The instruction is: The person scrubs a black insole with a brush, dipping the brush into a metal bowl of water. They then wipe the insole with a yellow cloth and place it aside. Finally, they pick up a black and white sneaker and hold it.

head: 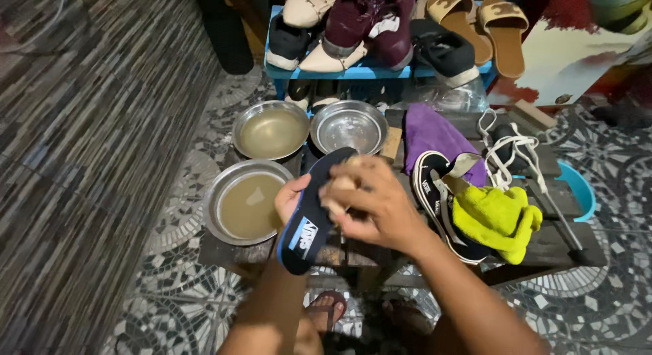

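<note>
The person is hunched over a low dark wooden bench (543, 250) with a dark shoe insole (309, 216) held up over its front edge. The left hand (291, 197) has its grip clamped on the insole's left edge, thumb on top. The right hand (370, 202) has its fingers curled together around something pale, a sponge or cloth maybe, can't really tell, pressed against the insole's upper half.

Everything else, going off the insole: just left of it sits a steel bowl of murky water (248, 202). Beyond that, another cloudy bowl (272, 131), and straight behind the insole's toe an emptier shiny bowl (348, 126). To the right lies a black-and-white sneaker (435, 185) with a yellow-green cloth (496, 216) lying on it, a purple cloth (435, 134) behind that, and white laces (509, 148) draped over a second dark shoe further right. A blue tub (581, 188) peeks out past the bench's far right edge. Way behind it all, a blue shoe rack (360, 71) loaded with sandals and sneakers. Below the insole you can see a foot in a flip-flop (327, 307) on the patterned tile floor.
</note>
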